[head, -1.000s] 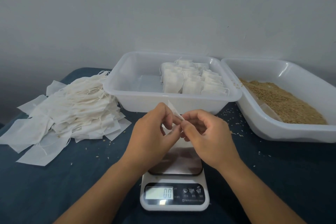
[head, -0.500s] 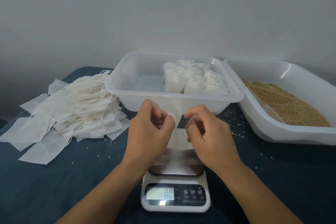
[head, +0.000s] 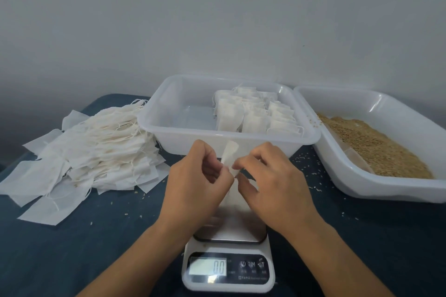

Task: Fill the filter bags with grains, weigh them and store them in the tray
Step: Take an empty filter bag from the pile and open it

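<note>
Both hands are up over the scale (head: pixel 228 258), working one empty filter bag (head: pixel 230 155). The bag is thin, white, semi-translucent fabric, limp and flat; its top sticks up as a narrow folded strip between the hands, and the lower part hangs down toward the steel weighing plate, blurred. Left hand (head: pixel 198 183) has its fingers curled and pinches the bag's left edge. Right hand (head: pixel 272 185) pinches the right edge with thumb and forefinger, its other fingers loosely bent. The bag sits in front of the near wall of the middle tray (head: pixel 183 137), not inside it.

The scale display reads 0.0. The tray holds rows of filled bags (head: pixel 255 113) standing upright on its right side. Right of it, touching rims, a second tub (head: pixel 362 176) holds brown grains (head: pixel 376 144). A messy pile of empty bags (head: pixel 91 149) with strings lies at the left on the dark blue table (head: pixel 72 248). Loose grains are scattered on the table near the tub.
</note>
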`<state>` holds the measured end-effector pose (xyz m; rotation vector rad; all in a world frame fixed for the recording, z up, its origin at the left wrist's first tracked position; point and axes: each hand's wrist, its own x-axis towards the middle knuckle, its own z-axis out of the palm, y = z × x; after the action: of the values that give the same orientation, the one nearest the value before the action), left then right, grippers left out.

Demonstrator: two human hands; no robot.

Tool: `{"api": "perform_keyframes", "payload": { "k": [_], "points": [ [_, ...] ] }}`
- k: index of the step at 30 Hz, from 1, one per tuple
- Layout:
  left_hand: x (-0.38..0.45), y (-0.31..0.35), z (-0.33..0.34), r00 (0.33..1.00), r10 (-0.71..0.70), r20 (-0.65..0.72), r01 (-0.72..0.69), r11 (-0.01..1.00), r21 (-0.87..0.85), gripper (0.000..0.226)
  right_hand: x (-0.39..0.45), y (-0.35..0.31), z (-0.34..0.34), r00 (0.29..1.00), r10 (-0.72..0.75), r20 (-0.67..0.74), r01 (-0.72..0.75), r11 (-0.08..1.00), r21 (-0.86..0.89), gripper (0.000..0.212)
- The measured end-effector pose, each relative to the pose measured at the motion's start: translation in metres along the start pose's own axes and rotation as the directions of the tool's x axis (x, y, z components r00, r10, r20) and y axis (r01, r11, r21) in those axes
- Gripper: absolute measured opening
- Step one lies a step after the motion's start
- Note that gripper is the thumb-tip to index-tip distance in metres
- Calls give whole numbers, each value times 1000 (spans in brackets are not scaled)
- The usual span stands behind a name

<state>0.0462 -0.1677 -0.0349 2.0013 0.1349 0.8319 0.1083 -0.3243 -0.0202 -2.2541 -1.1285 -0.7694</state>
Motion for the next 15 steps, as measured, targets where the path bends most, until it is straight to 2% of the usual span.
{"api": "perform_keyframes", "payload": {
  "k": [3, 7, 9, 12, 15],
  "points": [
    [1, 2, 0, 999, -3, -45, 3, 1000, 3, 26, -1, 5, 0, 999, -30, -35, 30, 999, 13, 11],
    [1, 6, -1, 995, -21, -97, 22, 1000, 3, 21, 0, 5, -1, 948, -297, -113, 307, 949, 75, 9],
    [1, 6, -3, 996, -35, -86, 35, 999, -2, 21, 2, 6, -2, 916, -376, -139, 390, 916, 91, 10],
    [0, 6, -5, 996, -64, -59, 62, 998, -25, 20, 3, 11, -7, 919, -373, -125, 388, 912, 135, 9],
    [0, 7, -4, 996, -84, -35, 81, 994, -67, 15, 0, 13, -13, 944, -327, -48, 331, 934, 134, 8]
  ]
}}
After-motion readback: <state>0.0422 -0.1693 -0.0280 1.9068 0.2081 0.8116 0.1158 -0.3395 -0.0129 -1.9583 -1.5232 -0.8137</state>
